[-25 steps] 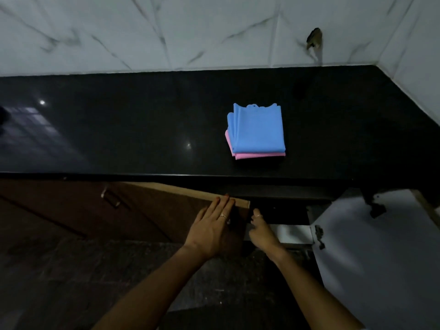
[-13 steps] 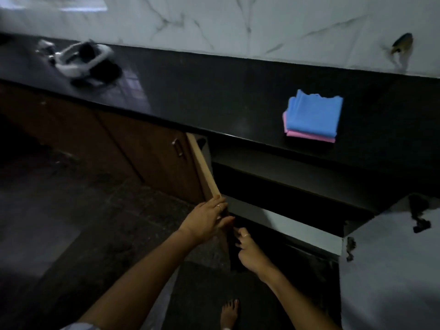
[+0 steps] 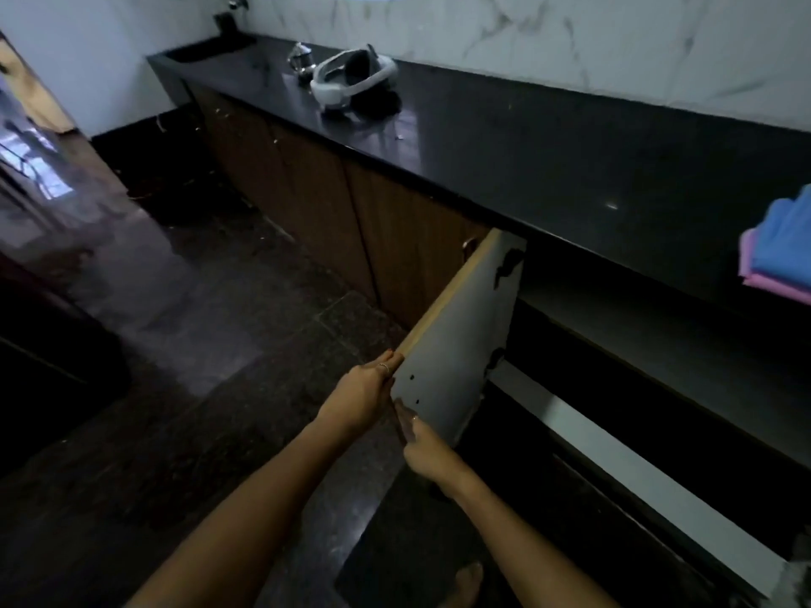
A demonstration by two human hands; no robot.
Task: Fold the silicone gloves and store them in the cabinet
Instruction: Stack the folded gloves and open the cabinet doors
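1. Head view: the left hand (image 3: 362, 394) grips the cabinet door (image 3: 456, 340) by its free edge; the right hand (image 3: 423, 445) clasps that edge lower down.
2. The folded silicone gloves (image 3: 783, 252) lie on the black bench (image 3: 548, 142), far right.

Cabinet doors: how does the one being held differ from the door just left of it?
The held door stands swung out, showing its pale inner face and light edge; the neighbouring door sits shut, showing a brown wood front. The left hand and right hand both grip the held door's outer edge; nothing touches the neighbouring door. Both sit under the same black counter.
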